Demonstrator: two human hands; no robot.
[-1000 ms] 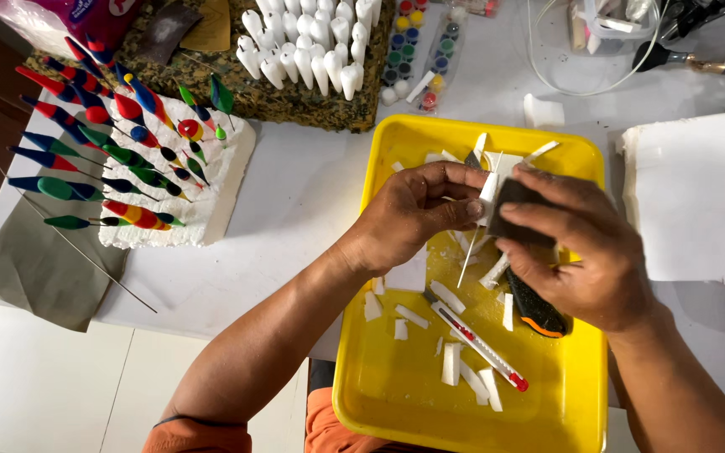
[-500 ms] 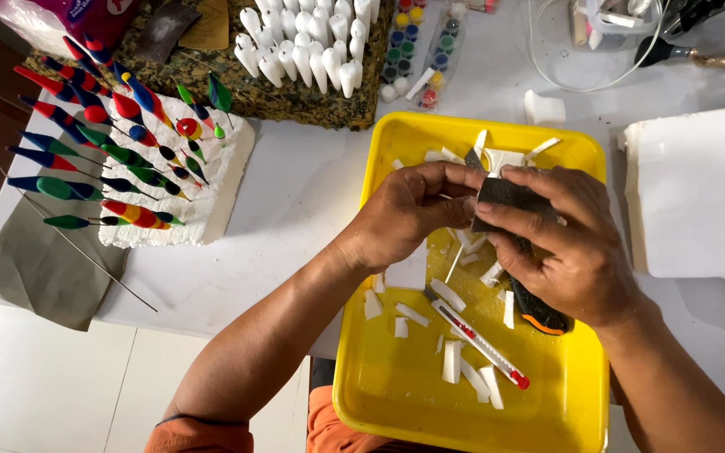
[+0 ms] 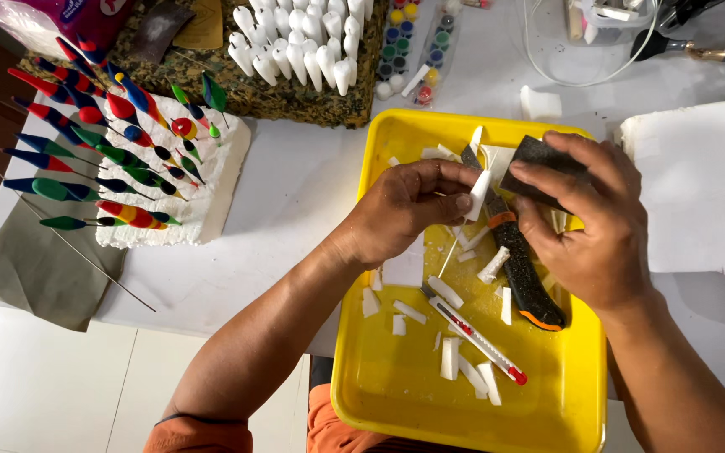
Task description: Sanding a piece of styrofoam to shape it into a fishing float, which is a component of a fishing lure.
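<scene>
Over a yellow tray on a white surface, the person's left hand pinched a small white tapered piece between thumb and fingertips, while the right hand gripped a dark sanding block in closed fingers just beside its tip. The piece was held above the tray's upper half, near a black-and-orange knife lying below both hands.

The slim piece looked easy to snap or round off unevenly if the block pressed too hard, and the pinching fingertips sat close enough to the abrasive to be scraped. A slip could also have dropped the piece among the white offcuts littering the tray, where it would be hard to pick out; a red-and-white utility cutter lay there as well.

To the left, painted floats in red, blue and green stood pinned in a white foam slab, thin wires jutting toward the surface's edge. Unpainted white blanks stood in rows on a dark block behind, with small paint pots alongside. None crowded the hands.
</scene>
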